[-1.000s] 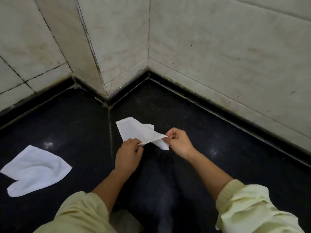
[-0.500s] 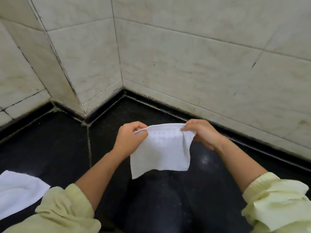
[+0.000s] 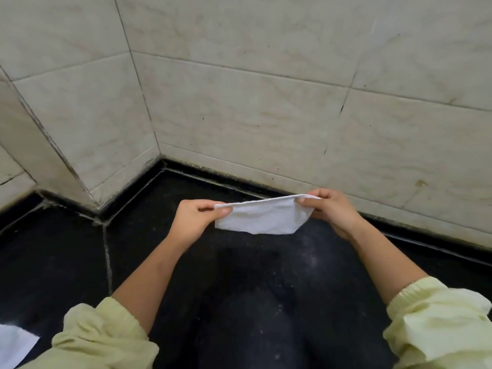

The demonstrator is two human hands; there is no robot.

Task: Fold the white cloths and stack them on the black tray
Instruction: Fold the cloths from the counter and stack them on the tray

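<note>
While you look down through the head camera, your left hand (image 3: 198,222) pinches the left end of a white cloth (image 3: 263,218), thumb on top and the fingers curled under its upper edge. Your right hand (image 3: 332,211) grips the opposite end the same way, fingers folded over the top corner, with the cloth's right side tucked partly behind them. You hold the cloth in the air between both hands, its top edge pulled fairly straight and rising slightly toward your right. The rest hangs below as a short band, with the lower right corner cut away at a slant. It hangs above the black surface (image 3: 66,262), close to where that surface meets the tiled wall (image 3: 266,115); it appears not to touch either one.

Both forearms are bare, with pale yellow-green sleeves (image 3: 103,339) bunched up near the elbows. A second white cloth (image 3: 14,344) lies on the black surface at the lower left corner of the view, just beside your left sleeve, well apart from the one you hold and only partly in frame.
</note>
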